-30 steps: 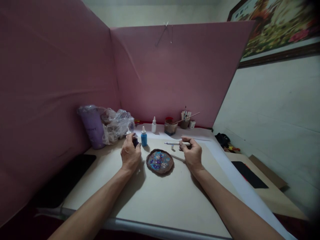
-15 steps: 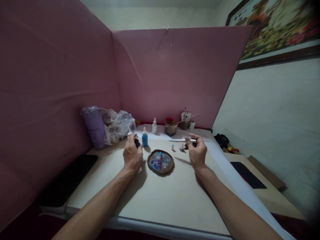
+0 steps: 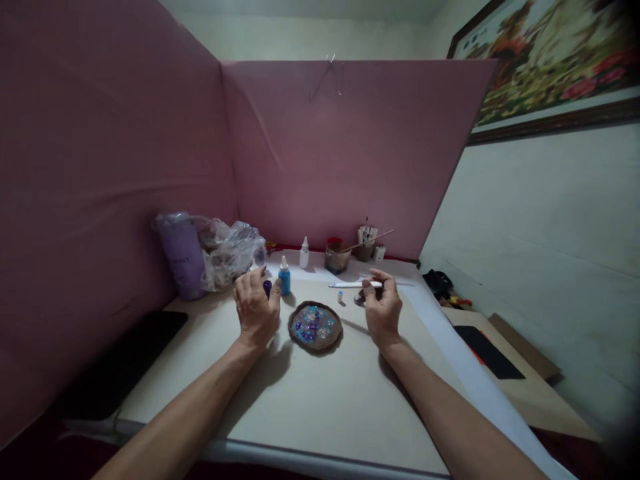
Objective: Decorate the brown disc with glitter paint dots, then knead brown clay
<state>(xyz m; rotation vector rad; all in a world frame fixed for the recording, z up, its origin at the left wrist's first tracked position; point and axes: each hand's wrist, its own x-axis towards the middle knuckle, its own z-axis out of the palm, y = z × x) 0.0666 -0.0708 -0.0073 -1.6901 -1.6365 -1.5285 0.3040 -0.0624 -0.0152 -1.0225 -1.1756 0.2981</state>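
My left hand is open beside a dark purple bottle, which shows between its thumb and fingers. A white nozzle tip pokes up behind the fingers. Just right of them stands a blue bottle with a white nozzle. My right hand is closed on a slim white pen-like tool, its tip pointing left. Between the hands lies a round brown dish with a wavy rim, its inside covered in blue, purple and silvery glitter. A small white-and-blue cap sits near the dish.
A white nozzle bottle, a jar of murky liquid with a brush across it, and a brush holder line the back. At left stand a purple tumbler and a clear plastic bag. Pink partitions enclose the table.
My left fingers have spread apart around the purple bottle, and the thumb has come away from it. The whole view has shifted slightly. My right hand still holds the white tool.
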